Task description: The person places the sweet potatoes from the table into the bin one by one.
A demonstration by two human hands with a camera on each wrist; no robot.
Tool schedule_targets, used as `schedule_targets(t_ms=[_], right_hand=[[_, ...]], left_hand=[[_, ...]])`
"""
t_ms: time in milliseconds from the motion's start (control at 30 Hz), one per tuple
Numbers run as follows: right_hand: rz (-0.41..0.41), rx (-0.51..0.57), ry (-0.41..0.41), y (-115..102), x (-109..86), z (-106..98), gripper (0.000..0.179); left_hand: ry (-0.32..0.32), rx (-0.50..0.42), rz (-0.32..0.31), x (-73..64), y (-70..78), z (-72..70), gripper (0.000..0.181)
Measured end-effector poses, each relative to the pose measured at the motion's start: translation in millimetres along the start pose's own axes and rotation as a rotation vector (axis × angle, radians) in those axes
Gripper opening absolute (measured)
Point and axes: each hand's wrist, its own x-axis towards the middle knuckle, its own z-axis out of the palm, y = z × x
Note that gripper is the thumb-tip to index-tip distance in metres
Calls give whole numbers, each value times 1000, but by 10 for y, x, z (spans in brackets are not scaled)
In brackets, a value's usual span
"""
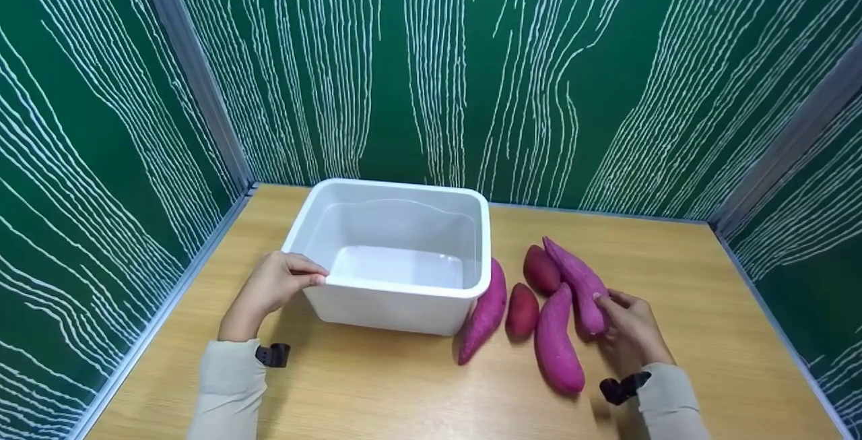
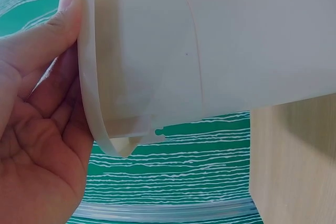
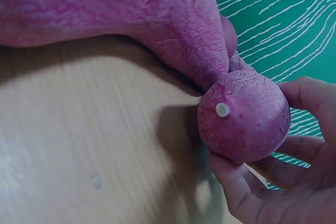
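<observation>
Left hand (image 1: 275,285) pinches the rim of the white tub (image 1: 390,308) at its near-left corner, tub upright on the table (image 1: 377,386). Right hand (image 1: 636,322) grips the near end of the rightmost purple sweet potato (image 1: 574,271), right of the tub; two other purple potatoes (image 1: 557,346) and two red potatoes (image 1: 522,312) lie left of it.

Sweet potato (image 1: 489,315) perhaps against tub's (image 1: 394,310) right

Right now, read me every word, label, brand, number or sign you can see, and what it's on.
There are none I can read.
The white bin and pink sweet potatoes show no lettering.
The green walls carry only white lines.
Any marking on the black wrist devices is too small.
</observation>
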Motion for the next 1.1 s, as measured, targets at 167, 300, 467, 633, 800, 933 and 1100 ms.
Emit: schedule_targets(t_ms=[167,300,467,633,800,933,1100], right_hand=[[8,-69,-7,-92,-45,-40,83],[12,-57,-34,-148,-82,-70,84],[21,-29,-61,-188,-112,-105,86],[8,-34,-54,-230,-143,-114,85],[-39,-17,-36,-274,-165,-114,81],[-68,-3,-29,-302,-165,-117,78],[-66,-11,-32,-350,-179,-129,80]], left_hand=[[-5,4,-2,-9,12,-11,14],[-6,4,-3,-5,12,-14,13],[-17,2,-7,-6,15,-12,13],[-26,3,-3,-3,21,-17,13],[-22,-6,18,-8,12,-17,14],[-22,-21,33,-13,3,-11,16],[-20,-23,30,-8,4,-12,16]])
